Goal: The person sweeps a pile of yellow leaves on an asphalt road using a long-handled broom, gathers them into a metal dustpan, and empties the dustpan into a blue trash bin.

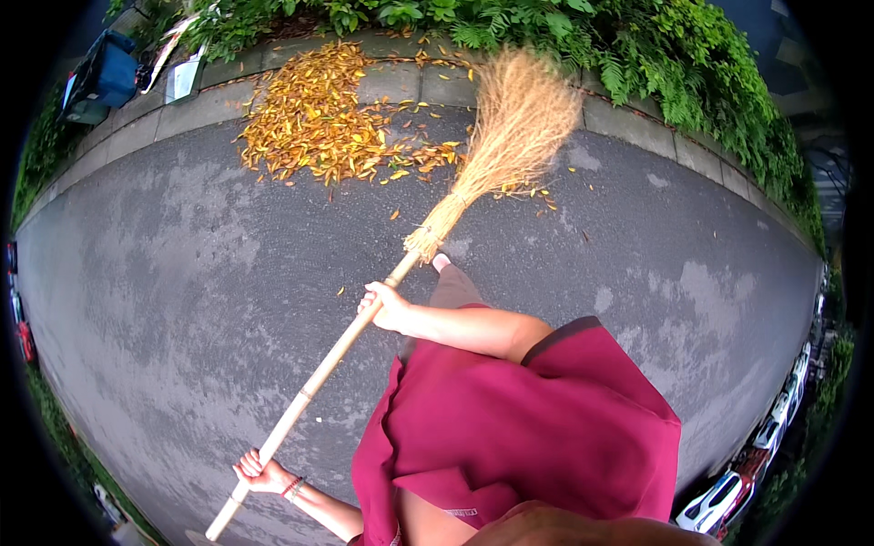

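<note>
A straw broom (519,127) with a long bamboo handle slants across the view, its bristles spread over the curb and the road edge. My left hand (260,472), with a bracelet at the wrist, wraps round the handle close to its upper end. Further along, nearer the bristles, my right hand (386,305) is closed round the same handle. Just left of the bristles lies a pile of yellow and brown leaves (319,118), partly on the asphalt and partly up on the curb. Some loose leaves (428,156) lie between pile and broom; the bristles hide the ground beneath them.
A stone curb (637,129) curves along the far side of the asphalt road (182,300), with green plants (655,55) behind it. At the far left stands a blue bin (105,71). Parked cars (715,500) line the right rim. My foot (442,262) is below the bristles.
</note>
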Motion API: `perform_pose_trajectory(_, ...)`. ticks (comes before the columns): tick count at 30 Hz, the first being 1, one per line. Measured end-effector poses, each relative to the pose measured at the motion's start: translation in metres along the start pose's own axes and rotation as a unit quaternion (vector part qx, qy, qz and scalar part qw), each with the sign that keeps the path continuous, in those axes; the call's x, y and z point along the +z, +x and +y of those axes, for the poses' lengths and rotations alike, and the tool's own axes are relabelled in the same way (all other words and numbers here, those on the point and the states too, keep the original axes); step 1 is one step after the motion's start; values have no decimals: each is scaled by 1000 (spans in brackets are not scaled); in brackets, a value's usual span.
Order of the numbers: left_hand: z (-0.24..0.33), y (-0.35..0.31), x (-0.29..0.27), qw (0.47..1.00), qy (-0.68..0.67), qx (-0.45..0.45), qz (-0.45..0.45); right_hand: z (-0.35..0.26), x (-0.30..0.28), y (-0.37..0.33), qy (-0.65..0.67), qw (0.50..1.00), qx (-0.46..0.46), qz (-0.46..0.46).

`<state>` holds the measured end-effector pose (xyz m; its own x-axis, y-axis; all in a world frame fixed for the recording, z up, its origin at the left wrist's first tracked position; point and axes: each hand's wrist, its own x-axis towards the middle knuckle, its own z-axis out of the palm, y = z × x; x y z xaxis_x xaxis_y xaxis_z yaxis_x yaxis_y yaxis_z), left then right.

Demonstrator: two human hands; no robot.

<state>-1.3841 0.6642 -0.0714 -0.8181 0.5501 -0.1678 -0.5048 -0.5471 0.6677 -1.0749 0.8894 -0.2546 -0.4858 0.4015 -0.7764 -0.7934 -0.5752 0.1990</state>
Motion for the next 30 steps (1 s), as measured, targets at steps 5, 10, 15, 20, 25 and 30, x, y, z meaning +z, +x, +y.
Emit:
perform_pose_trajectory(5,-57,29,28,985,24,-116,-122,-30,-69,-12,112,987,-102,55)
perform_pose_trajectory(10,-93,-24,86,957,134,-149,-209,-50,-147,20,184,959,-113,184)
perform_pose_trajectory(15,-8,-61,85,981,113,-16,-157,21,-77,53,106,983,-23,148)
perform_pose_trajectory(20,76,-93,60,979,71,144,-128,101,17,60,25,992,120,36)
perform_pose_trajectory(25,149,-56,0,970,21,184,-161,146,77,8,-26,968,192,-159)
perform_pose_trajectory(30,130,2,-15,978,-4,103,-183,105,69,-11,-26,982,133,-133)
